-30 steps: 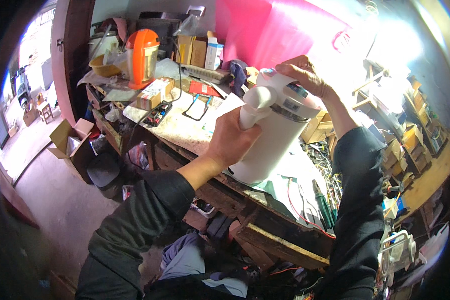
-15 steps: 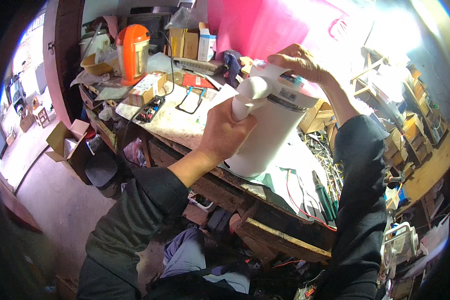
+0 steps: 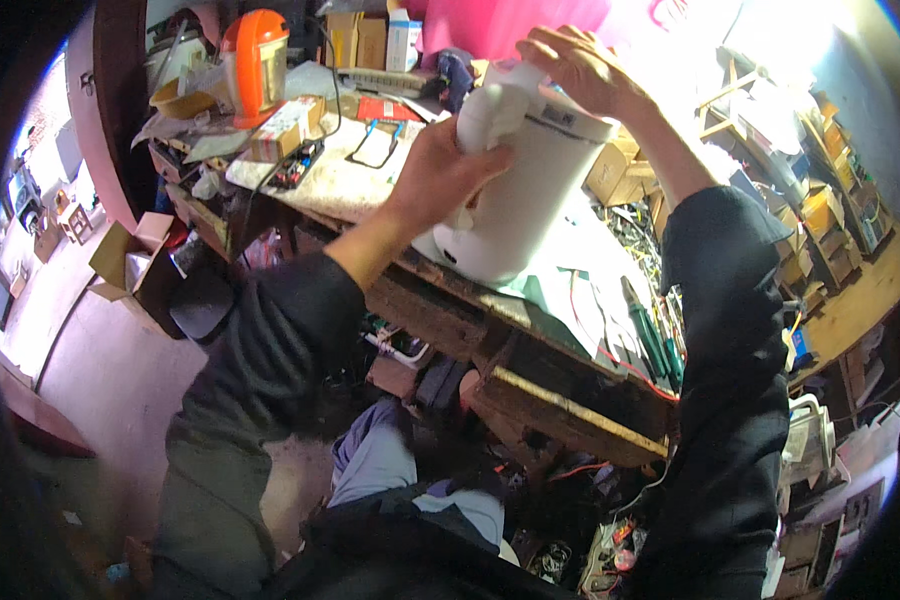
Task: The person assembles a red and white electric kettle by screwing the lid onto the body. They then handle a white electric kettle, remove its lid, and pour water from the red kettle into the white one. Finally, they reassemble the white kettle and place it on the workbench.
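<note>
A tall white jug-shaped appliance, with a label and a darker band near its rim, stands tilted on the near edge of the cluttered workbench. My left hand is wrapped round its thick white handle. On top, my right hand reaches over from the right, its fingers curled onto the white lid. Bright light and blur hide part of that hold, and the jug's inside is out of sight.
Pliers with green handles and a red wire lie right of the jug. An orange appliance, a small carton and a blue-framed tool occupy the bench's left. An open cardboard box sits on the floor.
The jug and both hands appear higher in the picture, as does the bench. My right hand has shifted over the lid, its fingers now farther forward. The left hand keeps the handle.
</note>
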The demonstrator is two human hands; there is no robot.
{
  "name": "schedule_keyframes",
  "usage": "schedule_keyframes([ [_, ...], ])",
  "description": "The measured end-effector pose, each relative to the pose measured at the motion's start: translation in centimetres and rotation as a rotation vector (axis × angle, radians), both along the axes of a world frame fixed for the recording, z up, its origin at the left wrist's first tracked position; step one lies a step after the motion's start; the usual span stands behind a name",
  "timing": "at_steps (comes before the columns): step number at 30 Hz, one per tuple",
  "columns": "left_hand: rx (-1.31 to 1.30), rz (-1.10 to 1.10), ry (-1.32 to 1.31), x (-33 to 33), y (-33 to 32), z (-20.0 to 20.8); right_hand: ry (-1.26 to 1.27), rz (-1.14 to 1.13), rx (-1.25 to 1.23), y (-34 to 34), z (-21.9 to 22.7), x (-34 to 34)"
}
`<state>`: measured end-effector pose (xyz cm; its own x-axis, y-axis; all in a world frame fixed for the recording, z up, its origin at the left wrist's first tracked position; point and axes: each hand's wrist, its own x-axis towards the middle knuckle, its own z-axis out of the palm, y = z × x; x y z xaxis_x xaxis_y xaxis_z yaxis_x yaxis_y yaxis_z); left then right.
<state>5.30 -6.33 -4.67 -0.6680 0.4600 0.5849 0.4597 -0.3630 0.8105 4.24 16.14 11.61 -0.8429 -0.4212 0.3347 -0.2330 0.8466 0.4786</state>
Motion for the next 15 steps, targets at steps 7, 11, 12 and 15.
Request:
schedule_keyframes([
  [7,-0.107,-0.274,-0.208,-1.3,-1.9,1.9,0.278,-0.021,-0.527,-2.3,-4.9,2.9],
  [11,-0.179,-0.46,-0.331,-1.2,-1.0,4.0,0.309,-0.11,-1.224,-1.2,-7.8,7.7],
  [12,-0.137,-0.478,-0.374,-0.8,-0.4,4.4,0.319,-0.198,-1.345,-3.4,-7.4,11.5],
  [15,-0.125,-0.486,-0.46,-1.5,-0.4,4.1,0.145,-0.299,-1.67,-6.5,-9.7,12.1],
])
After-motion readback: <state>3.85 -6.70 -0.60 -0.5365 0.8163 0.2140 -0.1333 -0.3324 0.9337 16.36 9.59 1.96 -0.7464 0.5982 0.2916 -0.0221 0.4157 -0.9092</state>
